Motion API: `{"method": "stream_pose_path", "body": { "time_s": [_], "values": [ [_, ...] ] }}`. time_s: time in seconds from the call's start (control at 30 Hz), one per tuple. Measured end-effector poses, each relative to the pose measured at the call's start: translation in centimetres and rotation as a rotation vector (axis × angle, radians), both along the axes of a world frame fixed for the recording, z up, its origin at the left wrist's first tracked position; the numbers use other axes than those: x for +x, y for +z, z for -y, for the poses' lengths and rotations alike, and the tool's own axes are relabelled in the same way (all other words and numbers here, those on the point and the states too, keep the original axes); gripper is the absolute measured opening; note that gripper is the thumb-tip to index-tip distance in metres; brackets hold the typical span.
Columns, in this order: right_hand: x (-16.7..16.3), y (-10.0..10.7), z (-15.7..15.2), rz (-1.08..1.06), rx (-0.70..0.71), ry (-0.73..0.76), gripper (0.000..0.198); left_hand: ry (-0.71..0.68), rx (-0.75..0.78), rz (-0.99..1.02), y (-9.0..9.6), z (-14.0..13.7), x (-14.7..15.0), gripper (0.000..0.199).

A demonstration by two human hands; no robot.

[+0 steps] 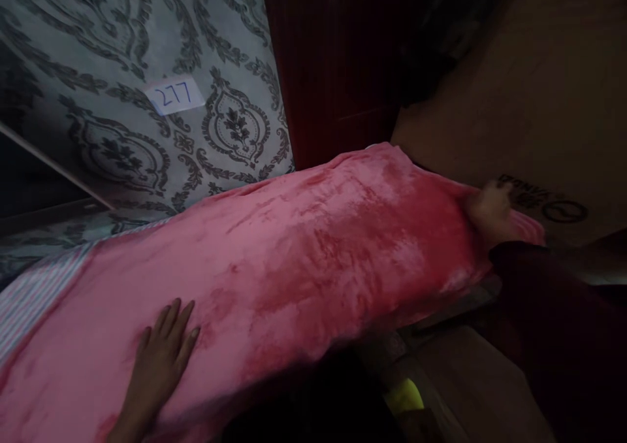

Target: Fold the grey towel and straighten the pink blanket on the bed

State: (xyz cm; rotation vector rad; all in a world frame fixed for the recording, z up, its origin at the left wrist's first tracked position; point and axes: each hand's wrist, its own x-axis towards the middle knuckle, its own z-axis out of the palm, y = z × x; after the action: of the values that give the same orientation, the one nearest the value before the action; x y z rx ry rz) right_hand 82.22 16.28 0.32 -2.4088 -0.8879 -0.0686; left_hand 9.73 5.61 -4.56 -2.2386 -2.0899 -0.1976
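A pink and red plush blanket (294,247) is spread over a long, narrow surface that runs across the view. My left hand (161,355) lies flat on its near left part, fingers stretched out and holding nothing. At the blanket's right end is my right hand (490,211), smeared by motion. Whether its fingers grip the blanket's edge cannot be made out. A bit of pink fabric with paler stripes (528,227) shows just beyond that hand.
Patterned wallpaper (235,123) with a paper label (175,95) reading 277 rises behind. A dark red wooden panel (337,57) and a large cardboard box (539,103) stand at back right. Striped cloth (44,293) shows at left, a yellow object (405,396) low down.
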Motion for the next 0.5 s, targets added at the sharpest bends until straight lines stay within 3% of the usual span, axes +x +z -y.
{"method": "stream_pose_path", "body": {
  "time_s": [0.1, 0.23, 0.33, 0.5],
  "values": [
    [-5.8, 0.0, 0.2, 0.121, -0.024, 0.274, 0.058, 0.017, -0.012, -0.017, 0.4, 0.2, 0.6, 0.063],
    [-13.3, -3.0, 2.1, 0.264, -0.224, 0.682, 0.065, 0.036, -0.047, -0.032, 1.0, 0.5, 1.5, 0.060],
    [-15.7, -4.9, 3.4, 0.321, -0.365, 0.744, 0.061, 0.043, -0.074, -0.060, 1.4, 0.5, 2.2, 0.059],
    [-15.7, -5.1, 3.9, 0.346, -0.399, 0.723, 0.062, 0.084, -0.132, -0.111, 2.1, 0.8, 2.2, 0.059]
  ]
}}
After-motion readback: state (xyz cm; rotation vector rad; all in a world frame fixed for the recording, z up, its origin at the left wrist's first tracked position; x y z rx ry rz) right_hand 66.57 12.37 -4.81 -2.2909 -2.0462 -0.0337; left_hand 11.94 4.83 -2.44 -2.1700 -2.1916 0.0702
